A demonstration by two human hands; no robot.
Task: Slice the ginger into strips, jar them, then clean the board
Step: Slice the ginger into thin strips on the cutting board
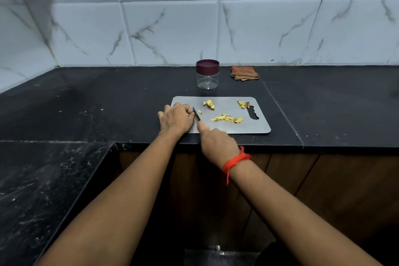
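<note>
A grey cutting board [248, 127] lies on the black counter. My right hand [218, 143] grips a small knife [196, 115] whose blade points away toward the board's left end. My left hand [176, 119] is curled at that end, fingertips pressed down beside the blade; whatever it pins is hidden. A tiny ginger bit [199, 111] lies just right of the blade. A ginger chunk [209, 104] sits mid-board, cut strips [227, 119] lie in a pile, and scraps [243, 104] rest near the handle hole. A clear jar [207, 81] with its maroon lid on stands behind the board.
A folded brown checked cloth [244, 73] lies at the back by the tiled wall [172, 32]. The black counter [108, 103] stretches left and right, with a lower side section [43, 179] at the front left. Wooden cabinet fronts [302, 179] are below.
</note>
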